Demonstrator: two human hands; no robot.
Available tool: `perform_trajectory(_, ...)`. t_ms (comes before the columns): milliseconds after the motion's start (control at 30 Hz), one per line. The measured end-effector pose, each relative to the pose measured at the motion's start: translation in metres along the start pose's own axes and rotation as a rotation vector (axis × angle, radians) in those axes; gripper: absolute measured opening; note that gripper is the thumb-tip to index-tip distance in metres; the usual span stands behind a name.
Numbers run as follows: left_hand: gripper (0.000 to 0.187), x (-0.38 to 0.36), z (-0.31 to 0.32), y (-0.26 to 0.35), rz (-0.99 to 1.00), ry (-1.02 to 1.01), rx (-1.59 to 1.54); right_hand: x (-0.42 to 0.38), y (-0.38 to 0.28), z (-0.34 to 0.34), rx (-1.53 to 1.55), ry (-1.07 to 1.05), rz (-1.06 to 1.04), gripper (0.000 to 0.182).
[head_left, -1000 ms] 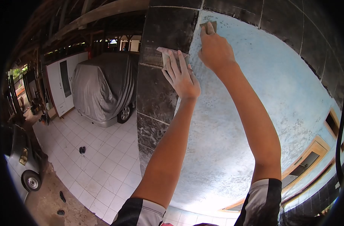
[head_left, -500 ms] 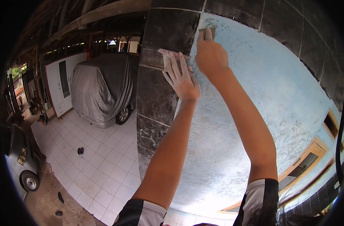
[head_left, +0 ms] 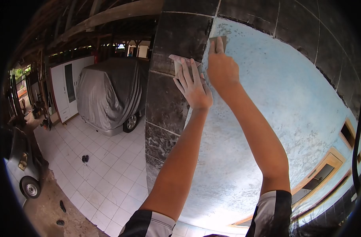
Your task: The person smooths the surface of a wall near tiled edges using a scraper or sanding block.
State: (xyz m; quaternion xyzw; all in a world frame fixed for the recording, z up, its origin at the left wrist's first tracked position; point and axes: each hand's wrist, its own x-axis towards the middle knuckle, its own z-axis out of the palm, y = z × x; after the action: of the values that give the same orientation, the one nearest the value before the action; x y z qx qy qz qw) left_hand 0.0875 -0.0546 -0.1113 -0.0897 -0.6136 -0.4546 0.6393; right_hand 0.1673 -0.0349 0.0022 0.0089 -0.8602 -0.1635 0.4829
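Observation:
My left hand (head_left: 195, 91) lies with fingers spread over a folded sheet of paper (head_left: 175, 59), pressing it against the black-tiled pillar (head_left: 164, 94). Pale dust coats those fingers. Higher up and to the right, my right hand (head_left: 224, 68) is closed on a small brownish piece of sandpaper (head_left: 224, 40). Two of its fingers lie flat over the piece, holding it to the upper left corner of the light blue wall (head_left: 259, 83), right beside the tile edge. Part of the sandpaper and of the sheet is hidden under the fingers.
Black tiles (head_left: 295, 23) border the blue wall above. A wood-framed opening (head_left: 320, 173) is low on the right. Left of the pillar stand a covered car (head_left: 105, 89), a white cupboard (head_left: 65, 91) and another car (head_left: 24, 170). Sandals (head_left: 84, 158) lie on the white tiled floor (head_left: 109, 173).
The whole view has shifted slightly down and to the right. Both hands keep nearly the same places on the wall and pillar, with the right hand slightly lower against the wall corner.

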Motion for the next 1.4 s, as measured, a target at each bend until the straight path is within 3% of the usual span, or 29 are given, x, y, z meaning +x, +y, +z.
perform_trajectory(100, 0.061, -0.002, 0.000, 0.003, -0.020, -0.022, 0.011, 0.014, 0.012, -0.001, -0.016, 0.067, -0.068, 0.066)
perform_trajectory(200, 0.061, -0.001, -0.001, 0.000, -0.021, -0.025, 0.025, 0.013, 0.003, -0.002, -0.019, 0.066, -0.048, 0.065)
perform_trajectory(267, 0.061, -0.001, 0.001, 0.001, -0.021, -0.006, 0.011, 0.004, -0.005, -0.002, 0.015, 0.003, 0.072, 0.066)
perform_trajectory(400, 0.062, -0.001, -0.001, 0.002, -0.021, -0.009, -0.002, 0.023, 0.000, -0.005, -0.004, -0.004, 0.070, 0.065)
perform_trajectory(467, 0.062, -0.001, -0.002, 0.003, -0.035, -0.025, 0.002, 0.035, 0.003, -0.009, 0.015, 0.077, 0.050, 0.062)
perform_trajectory(700, 0.073, 0.000, 0.000, 0.000, -0.025, -0.015, -0.009, 0.037, -0.004, -0.001, -0.013, 0.072, 0.108, 0.052)
perform_trajectory(767, 0.077, -0.001, 0.002, -0.001, -0.020, -0.001, -0.020, 0.049, 0.006, 0.005, -0.076, 0.207, 0.032, 0.046)
perform_trajectory(967, 0.077, -0.001, 0.000, -0.001, -0.026, -0.022, -0.030, 0.029, -0.010, -0.015, -0.123, 0.001, 0.085, 0.042)
perform_trajectory(1067, 0.077, -0.001, -0.001, 0.001, -0.026, -0.018, -0.031, 0.046, 0.002, -0.016, -0.019, 0.065, 0.042, 0.042)
perform_trajectory(1400, 0.077, -0.002, 0.000, -0.001, -0.024, -0.015, -0.026, 0.052, 0.005, -0.012, -0.087, 0.110, 0.067, 0.042)
